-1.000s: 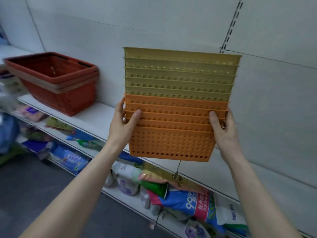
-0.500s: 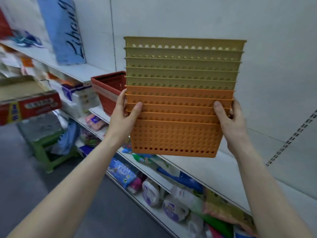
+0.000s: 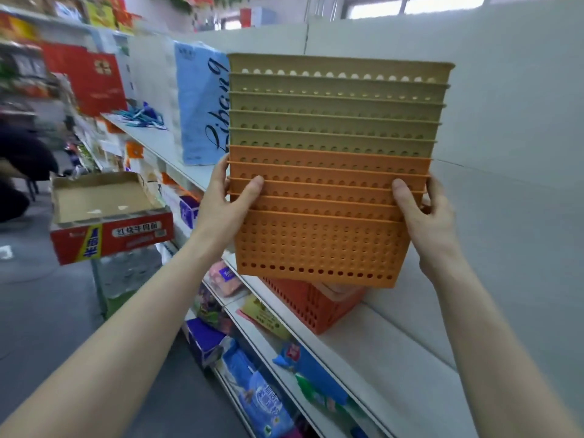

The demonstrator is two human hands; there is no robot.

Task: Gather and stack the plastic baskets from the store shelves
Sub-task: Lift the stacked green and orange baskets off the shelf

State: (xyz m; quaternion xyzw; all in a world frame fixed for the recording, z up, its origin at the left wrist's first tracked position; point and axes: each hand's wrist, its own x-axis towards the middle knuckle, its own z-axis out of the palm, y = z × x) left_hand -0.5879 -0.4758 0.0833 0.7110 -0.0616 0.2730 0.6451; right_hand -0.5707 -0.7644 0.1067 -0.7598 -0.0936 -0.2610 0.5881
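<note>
The basket stack (image 3: 319,241) is held just above the red basket (image 3: 311,306) — probably to nest into it. Left hand (image 3: 226,203) and right hand (image 3: 426,219) grip its ends, fingers (image 3: 403,197) curled round the orange rims for purchase

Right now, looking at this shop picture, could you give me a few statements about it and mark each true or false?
1. The left hand and right hand hold the basket stack by its sides. True.
2. The yellow baskets are at the bottom. False: they are on top, the orange baskets below.
3. A red basket stands on the shelf below the held stack. True.
4. The blue package lies on the floor. False: it stands on an upper shelf.
</note>
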